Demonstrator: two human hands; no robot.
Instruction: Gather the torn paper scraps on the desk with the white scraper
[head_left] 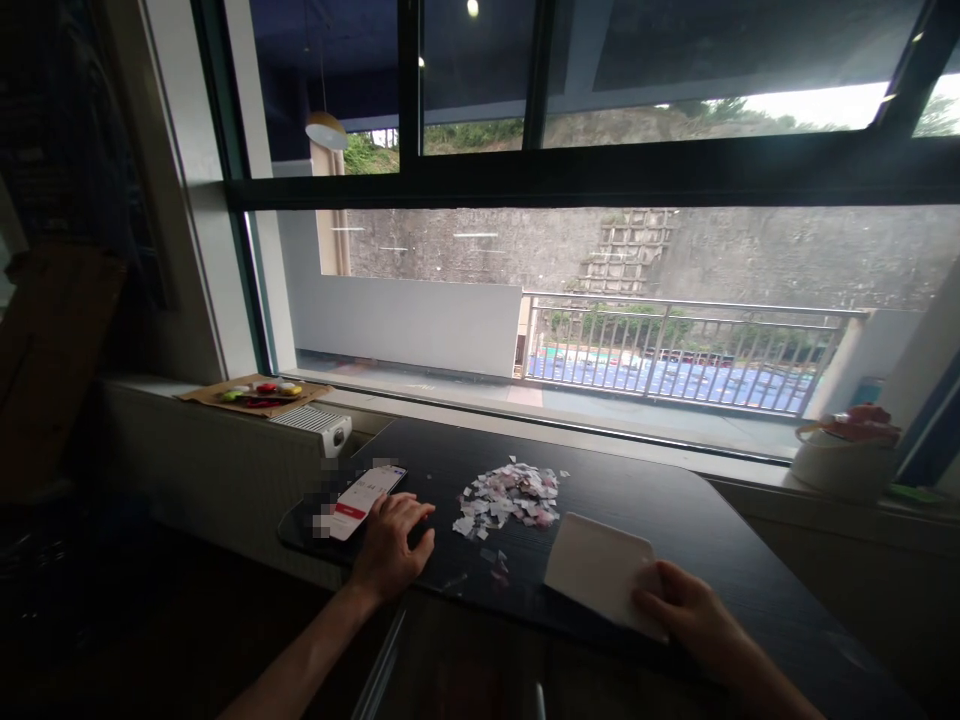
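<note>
My left hand (396,543) rests at the near left part of the dark table, palm down, with its fingers and thumb apart and nothing held. Beside its fingertips lies a phone (363,502) with a lit white screen and a red bar; the hand partly overlaps its edge. In my right hand (679,600) is a flat, pale rectangular card (600,568), gripped by its right end between thumb and fingers. The card sits low over the table, slightly tilted. A pile of small torn paper scraps (514,495) lies between the hands, a few pieces strewn toward me.
The black table (637,480) has rounded corners and meets the window sill. On the left ledge sits a cardboard sheet (202,396) with small colourful items, near a white radiator (217,460). A white pot (844,462) stands on the sill at right.
</note>
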